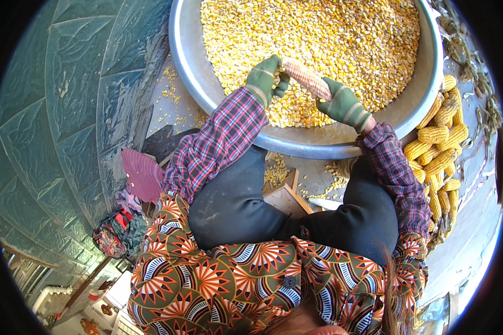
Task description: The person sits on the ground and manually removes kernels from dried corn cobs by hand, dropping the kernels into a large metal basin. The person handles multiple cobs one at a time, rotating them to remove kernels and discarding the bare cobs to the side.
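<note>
Both of my hands wear green knit gloves with pale stripes. Between them, above the kernels, is a corn cob (305, 77) that looks mostly stripped, pinkish and pale. My left hand (266, 78) has its upper end, the fingers curled beside it. Around the lower end closes my right hand (344, 103), with a yellow kernel or two showing near the fingertips. Below them a large metal basin (314, 144) holds a deep spread of loose yellow and white corn kernels (310, 33). My forearms pass over its near rim.
Whole yellow corn ears (438, 146) are piled right of the basin, with dry husks (465, 54) beyond. Scattered kernels (276, 169) and a small wooden piece (287, 194) lie between my legs. A green tarp-like sheet (75, 96) rises at left, near a pink striped cloth (142, 175).
</note>
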Motion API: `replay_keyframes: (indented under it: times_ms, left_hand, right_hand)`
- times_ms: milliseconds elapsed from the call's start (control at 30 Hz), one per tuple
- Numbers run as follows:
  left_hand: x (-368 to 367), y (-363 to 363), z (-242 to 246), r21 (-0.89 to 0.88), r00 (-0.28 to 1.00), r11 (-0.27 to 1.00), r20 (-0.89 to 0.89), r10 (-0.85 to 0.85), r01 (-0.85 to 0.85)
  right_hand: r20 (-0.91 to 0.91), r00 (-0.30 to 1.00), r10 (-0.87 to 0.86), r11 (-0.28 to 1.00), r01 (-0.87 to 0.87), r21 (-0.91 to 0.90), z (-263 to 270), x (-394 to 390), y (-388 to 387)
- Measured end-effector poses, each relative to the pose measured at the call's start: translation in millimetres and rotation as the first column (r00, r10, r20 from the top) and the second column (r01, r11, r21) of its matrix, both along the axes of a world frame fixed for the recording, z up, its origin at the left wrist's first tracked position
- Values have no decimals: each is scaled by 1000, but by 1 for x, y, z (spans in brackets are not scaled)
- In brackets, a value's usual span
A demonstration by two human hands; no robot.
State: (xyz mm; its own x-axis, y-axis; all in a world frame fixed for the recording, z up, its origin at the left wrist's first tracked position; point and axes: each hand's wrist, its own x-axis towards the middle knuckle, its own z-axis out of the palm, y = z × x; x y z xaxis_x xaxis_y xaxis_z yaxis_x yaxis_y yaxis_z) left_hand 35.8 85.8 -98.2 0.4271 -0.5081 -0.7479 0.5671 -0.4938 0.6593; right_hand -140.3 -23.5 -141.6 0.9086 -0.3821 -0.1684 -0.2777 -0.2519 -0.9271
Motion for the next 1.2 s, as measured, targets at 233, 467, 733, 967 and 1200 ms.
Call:
replay_keyframes:
  times_ms: [233, 467, 733, 967, 1200]
  left_hand:
    - [-29, -2, -8, 52, 773, 792, 187, -606, 608]
    - [-26, -5, -7, -93, 790, 806, 289, -540, 585]
    - [-19, -16, -6, 44, 813, 829, 177, -555, 557]
    - [3, -8, 6, 122, 715, 753, 250, -653, 646]
    - [5, -19, 34, 725, 41, 423, 480, -876, 543]
  right_hand:
    - [-148, 978, -149, 987, 137, -88, -18, 18, 24]
    - [-29, 994, -106, 863, 106, 494, -7, 10, 12]
    - [42, 985, -167, 986, 166, 34, 3, 11, 7]
    - [119, 986, -118, 977, 94, 192, 6, 25, 17]
    - [6, 976, -217, 974, 216, 66, 15, 14, -13]
